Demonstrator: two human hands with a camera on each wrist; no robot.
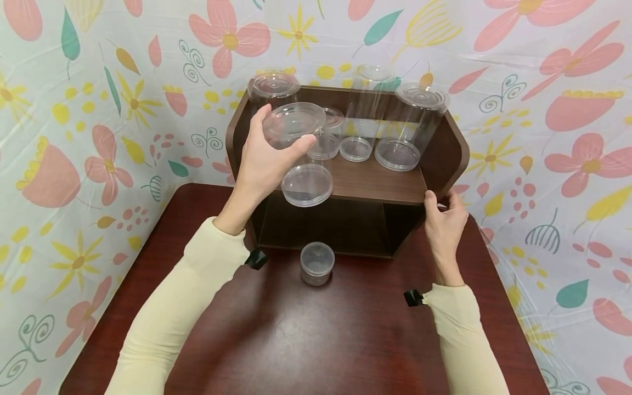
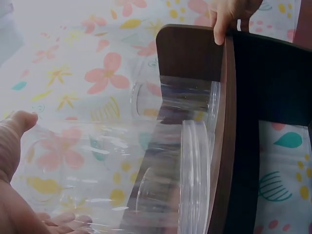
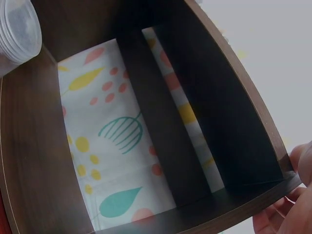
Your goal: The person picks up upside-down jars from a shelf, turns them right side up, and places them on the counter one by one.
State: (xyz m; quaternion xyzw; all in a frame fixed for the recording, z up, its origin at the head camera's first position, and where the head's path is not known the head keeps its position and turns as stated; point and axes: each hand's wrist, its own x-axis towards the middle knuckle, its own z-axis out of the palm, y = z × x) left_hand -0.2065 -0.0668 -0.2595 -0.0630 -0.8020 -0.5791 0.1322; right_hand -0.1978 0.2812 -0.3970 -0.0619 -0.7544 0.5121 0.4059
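Observation:
My left hand (image 1: 261, 170) grips a clear cylindrical plastic jar (image 1: 307, 186) near its top, thumb on one side and fingers on the other. The jar is upright in front of the upper board of a dark brown two-tier shelf (image 1: 380, 184). In the left wrist view the base of the jar (image 2: 195, 180) is close to the board's edge; whether it touches cannot be told. With my right hand (image 1: 446, 225) I hold the shelf's right side, thumb at the front edge; some fingers are hidden behind the panel.
Several other clear jars stand on the upper board, among them a wide jar (image 1: 402, 131), a slim tall jar (image 1: 362, 120) and a shorter jar (image 1: 332, 118). A small lidded jar (image 1: 317, 266) sits on the dark red table (image 1: 316, 340) before the shelf. Flowered cloth (image 1: 558, 219) hangs around.

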